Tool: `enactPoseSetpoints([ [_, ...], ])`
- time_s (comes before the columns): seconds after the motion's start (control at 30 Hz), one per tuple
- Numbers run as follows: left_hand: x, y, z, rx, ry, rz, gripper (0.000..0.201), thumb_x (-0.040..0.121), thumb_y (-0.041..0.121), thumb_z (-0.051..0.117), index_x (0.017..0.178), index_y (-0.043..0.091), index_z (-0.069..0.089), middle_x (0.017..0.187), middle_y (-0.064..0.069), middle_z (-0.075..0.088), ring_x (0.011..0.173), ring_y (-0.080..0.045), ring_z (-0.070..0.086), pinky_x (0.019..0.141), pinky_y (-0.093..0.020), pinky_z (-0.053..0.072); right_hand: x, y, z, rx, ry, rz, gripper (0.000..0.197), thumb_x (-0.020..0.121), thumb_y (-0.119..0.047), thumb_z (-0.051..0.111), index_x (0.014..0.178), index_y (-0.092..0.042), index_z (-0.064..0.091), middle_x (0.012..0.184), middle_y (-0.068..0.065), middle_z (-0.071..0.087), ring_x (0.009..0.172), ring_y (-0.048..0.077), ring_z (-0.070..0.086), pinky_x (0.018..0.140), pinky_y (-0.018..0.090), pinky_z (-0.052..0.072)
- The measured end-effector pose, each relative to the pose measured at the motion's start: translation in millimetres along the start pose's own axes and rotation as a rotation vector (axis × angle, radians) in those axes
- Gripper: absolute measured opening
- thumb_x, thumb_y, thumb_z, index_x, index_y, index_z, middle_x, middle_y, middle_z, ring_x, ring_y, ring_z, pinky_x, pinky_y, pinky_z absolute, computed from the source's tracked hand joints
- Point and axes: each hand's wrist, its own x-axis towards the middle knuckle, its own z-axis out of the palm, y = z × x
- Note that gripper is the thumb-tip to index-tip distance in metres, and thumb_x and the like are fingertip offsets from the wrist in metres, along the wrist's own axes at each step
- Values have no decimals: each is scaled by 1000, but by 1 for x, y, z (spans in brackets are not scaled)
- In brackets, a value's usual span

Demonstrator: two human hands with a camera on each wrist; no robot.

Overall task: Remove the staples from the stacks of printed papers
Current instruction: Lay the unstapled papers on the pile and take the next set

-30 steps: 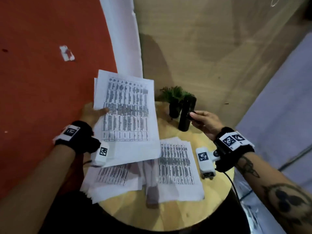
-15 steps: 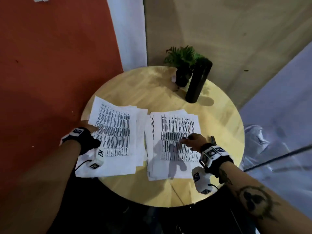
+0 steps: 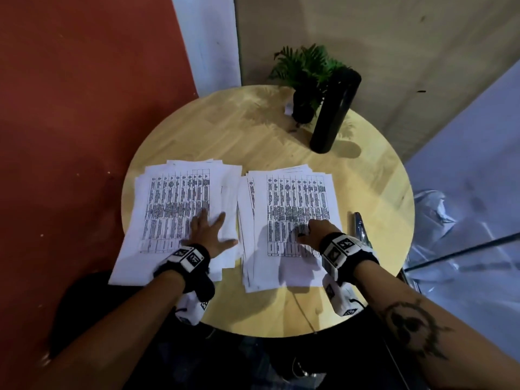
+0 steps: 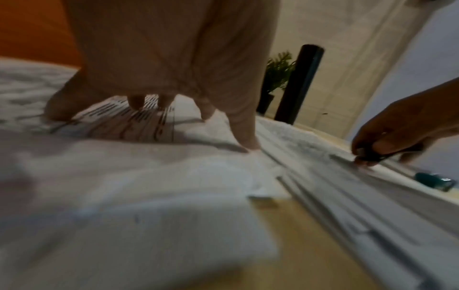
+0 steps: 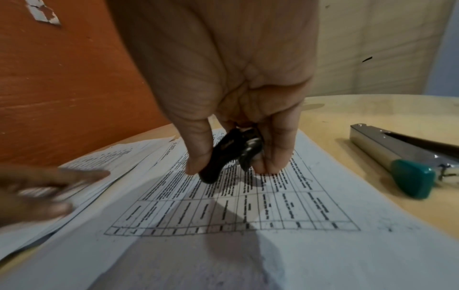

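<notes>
Two stacks of printed table sheets lie side by side on a round wooden table point(image 3: 253, 136). My left hand point(image 3: 209, 232) lies flat on the left stack point(image 3: 174, 209), fingers spread and pressing the top sheet; its palm point(image 4: 174, 68) fills the left wrist view. My right hand point(image 3: 315, 232) hovers low over the right stack point(image 3: 292, 198) and pinches a small black staple remover point(image 5: 228, 155) between thumb and fingers, its jaws pointing down at the page. No staple shows clearly in any view.
A silver stapler with a teal end point(image 3: 360, 229) lies on the table right of the right stack. A tall black cylinder point(image 3: 334, 114) and a small potted plant point(image 3: 306, 68) stand at the far edge. An orange wall is at left.
My left hand has laid its raised sheets down and now rests flat on the left stack. My right hand left the black cylinder and came down over the right stack.
</notes>
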Motion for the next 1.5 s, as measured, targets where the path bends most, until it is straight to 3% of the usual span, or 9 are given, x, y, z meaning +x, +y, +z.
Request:
enactPoseSetpoints([
  [0.37,23,-51,-28,89,44,0,94,76,60,66,149,34,12,158,-12,-11,145,-35,-8,118,-39,3,5,1,1,26,19,-18,33,91,-30,55,108,-1,58,109,14,64,81,21,52,67,25,40],
  [0.53,24,-44,-35,56,44,-15,100,61,70,67,146,33,27,158,-10,1,145,-32,0,118,-43,8,10,2,5,68,133,-73,30,86,-34,62,99,-8,54,107,12,62,99,27,58,70,28,41],
  [0.63,21,-18,-41,-16,220,-4,69,71,58,72,129,25,53,151,-12,20,142,-28,12,113,-48,19,13,1,5,161,157,-103,38,82,-33,68,65,-21,37,74,-1,53,83,23,52,52,23,28],
  [0.73,25,28,-39,-91,354,93,38,80,35,72,109,12,64,128,-15,46,125,-32,40,99,-41,37,12,1,4,222,138,-84,44,80,-34,71,61,-22,33,63,-7,39,72,18,44,46,21,22],
  [0.83,35,73,-23,-213,231,94,43,81,26,72,117,5,59,122,-20,55,113,-32,54,93,-32,41,12,3,7,227,120,-104,45,77,-32,74,58,-19,35,60,-5,38,67,17,43,46,20,24],
  [1.0,45,117,-2,-228,131,-115,76,76,36,76,135,4,40,141,-20,36,130,-34,39,105,-39,37,10,13,14,352,117,-132,49,74,-25,77,52,-15,35,53,-2,37,50,10,35,43,19,22],
  [1.17,51,127,3,-245,78,-210,81,70,33,82,132,4,38,139,-17,42,128,-34,43,103,-44,40,12,28,14,434,131,-148,46,73,-25,78,50,-18,38,51,-4,37,49,7,33,42,16,22],
  [1.27,52,129,-1,-264,-21,-271,86,74,40,77,142,10,34,151,-10,31,137,-32,34,109,-44,35,14,34,13,467,134,-147,45,73,-24,78,50,-19,40,51,-5,39,49,6,35,43,15,23],
  [1.5,52,128,3,-327,38,-291,106,76,32,77,151,11,5,156,-14,15,143,-33,19,112,-47,27,17,38,13,572,148,-167,35,71,-24,80,55,-12,51,56,1,50,53,12,46,52,20,39],
])
